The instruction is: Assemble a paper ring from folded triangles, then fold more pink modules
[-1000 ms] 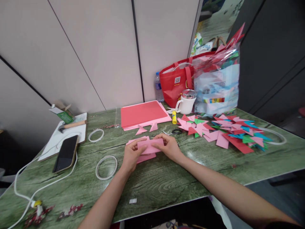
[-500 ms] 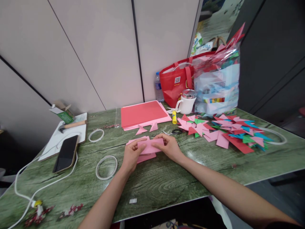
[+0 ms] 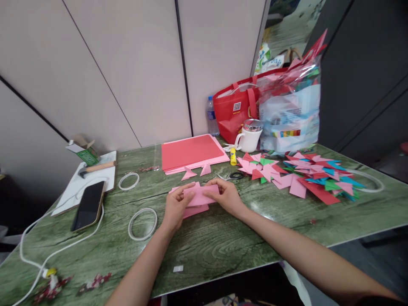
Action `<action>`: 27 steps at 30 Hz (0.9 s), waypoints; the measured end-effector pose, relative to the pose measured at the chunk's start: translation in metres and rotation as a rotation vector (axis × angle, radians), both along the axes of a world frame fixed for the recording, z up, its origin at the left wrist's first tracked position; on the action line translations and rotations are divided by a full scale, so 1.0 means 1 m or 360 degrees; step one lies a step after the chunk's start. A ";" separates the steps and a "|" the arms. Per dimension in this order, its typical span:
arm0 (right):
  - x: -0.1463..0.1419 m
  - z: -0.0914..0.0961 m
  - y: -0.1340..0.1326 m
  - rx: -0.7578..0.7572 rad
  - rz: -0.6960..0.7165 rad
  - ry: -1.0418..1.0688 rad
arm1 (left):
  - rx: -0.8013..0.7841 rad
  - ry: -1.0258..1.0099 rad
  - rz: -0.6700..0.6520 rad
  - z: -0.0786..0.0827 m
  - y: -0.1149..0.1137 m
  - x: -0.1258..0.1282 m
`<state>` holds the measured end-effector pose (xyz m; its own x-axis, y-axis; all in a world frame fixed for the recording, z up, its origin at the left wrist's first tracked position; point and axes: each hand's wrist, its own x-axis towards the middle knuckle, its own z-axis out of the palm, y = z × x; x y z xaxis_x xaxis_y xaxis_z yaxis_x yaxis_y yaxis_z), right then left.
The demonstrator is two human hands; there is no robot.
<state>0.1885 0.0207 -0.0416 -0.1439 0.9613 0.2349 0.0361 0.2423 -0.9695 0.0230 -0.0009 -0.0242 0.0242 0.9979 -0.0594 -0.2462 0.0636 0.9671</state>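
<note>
My left hand [image 3: 175,208] and my right hand [image 3: 225,196] together pinch a small folded pink paper [image 3: 200,195] just above the green table [image 3: 204,242]. Fingers of both hands are closed on its edges, left hand on the left end, right hand on the right end. More pink paper pieces [image 3: 195,210] lie flat on the table under it. Two small pink triangles [image 3: 196,171] rest just beyond the hands.
A stack of red and pink sheets [image 3: 191,153] lies at the back. A heap of folded coloured triangles [image 3: 299,175] spreads at the right, with a white mug [image 3: 249,137], glue stick [image 3: 233,156], red bag [image 3: 236,109] and plastic bag [image 3: 290,114]. Left: phone [image 3: 88,205], cable, hammer [image 3: 95,167], two white rings [image 3: 142,223].
</note>
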 end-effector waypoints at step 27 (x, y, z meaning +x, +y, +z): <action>0.000 0.001 0.000 -0.0009 -0.0034 0.0050 | 0.0110 0.0096 0.0112 -0.003 0.002 0.001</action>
